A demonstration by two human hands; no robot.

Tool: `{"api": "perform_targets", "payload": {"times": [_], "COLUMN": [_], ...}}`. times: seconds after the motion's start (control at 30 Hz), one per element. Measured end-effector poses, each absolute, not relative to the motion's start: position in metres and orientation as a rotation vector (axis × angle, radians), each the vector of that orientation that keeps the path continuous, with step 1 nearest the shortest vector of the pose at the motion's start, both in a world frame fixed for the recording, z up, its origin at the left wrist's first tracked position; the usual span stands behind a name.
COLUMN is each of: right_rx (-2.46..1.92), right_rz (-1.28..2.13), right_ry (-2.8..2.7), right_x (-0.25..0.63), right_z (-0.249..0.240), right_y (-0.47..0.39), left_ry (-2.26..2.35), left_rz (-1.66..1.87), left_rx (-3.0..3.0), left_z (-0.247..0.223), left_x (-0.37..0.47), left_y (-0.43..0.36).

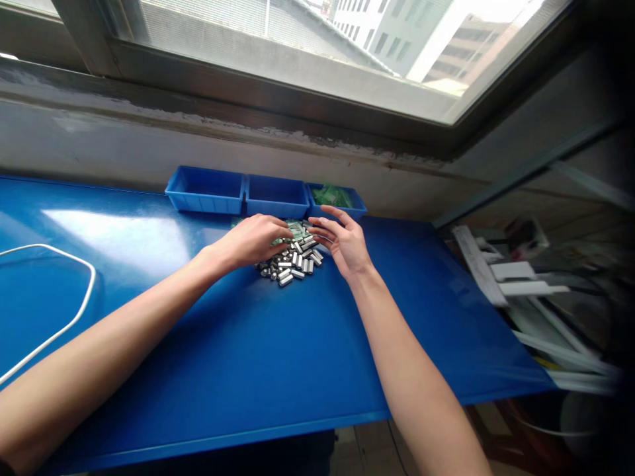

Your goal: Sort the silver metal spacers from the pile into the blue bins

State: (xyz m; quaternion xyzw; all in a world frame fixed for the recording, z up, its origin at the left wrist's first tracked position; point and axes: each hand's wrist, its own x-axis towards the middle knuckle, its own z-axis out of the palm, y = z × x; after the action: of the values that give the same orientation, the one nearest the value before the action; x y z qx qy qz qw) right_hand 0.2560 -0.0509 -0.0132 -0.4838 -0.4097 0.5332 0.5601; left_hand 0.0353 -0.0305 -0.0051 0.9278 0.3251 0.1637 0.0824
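Note:
A pile of small shiny metal cylinders (pixel 298 262), some looking block-like, lies on the blue tabletop. Mixed in at the back of the pile are thin green pieces (pixel 296 230), too small to make out clearly. Over the pile's left side reaches my left hand (pixel 255 239), its fingers bent and a gap showing between them and the thumb. I see nothing held there, though the far fingertips are partly hidden. At the right edge of the pile is my right hand (pixel 346 243), palm turned inward, fingers spread apart and holding nothing visible.
Behind the pile, three blue bins (pixel 208 201) stand in a row by the wall; the right one contains green pieces (pixel 331 196). A white cable (pixel 92 277) curves over the table (pixel 258 370) at left. White frames and parts (pixel 516 284) stand beyond its right edge.

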Motion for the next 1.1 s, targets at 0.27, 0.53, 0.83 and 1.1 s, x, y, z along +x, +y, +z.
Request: {"api": "perform_targets", "payload": {"times": [0.27, 0.53, 0.83, 1.1], "right_rx": [-1.148, -1.169, -1.104, -1.085], "right_rz": [1.257, 1.134, 1.342, 1.277], "right_ry": [-1.022, -1.203, -1.425, -1.251], "right_x": [0.256, 0.252, 0.253, 0.252], "right_z": [-0.018, -0.015, -0.017, -0.012], "right_y": [-0.052, -0.054, -0.060, -0.059], "left_ry": [0.981, 0.999, 0.962, 0.931], "left_rz": [0.593, 1.053, 0.981, 0.829], "left_rx": [2.814, 2.203, 1.818, 1.703], "left_z": [0.001, 0.010, 0.015, 0.018], "left_x": [0.036, 0.041, 0.042, 0.038], "left_y": [-0.030, -0.037, -0.038, -0.040]}}
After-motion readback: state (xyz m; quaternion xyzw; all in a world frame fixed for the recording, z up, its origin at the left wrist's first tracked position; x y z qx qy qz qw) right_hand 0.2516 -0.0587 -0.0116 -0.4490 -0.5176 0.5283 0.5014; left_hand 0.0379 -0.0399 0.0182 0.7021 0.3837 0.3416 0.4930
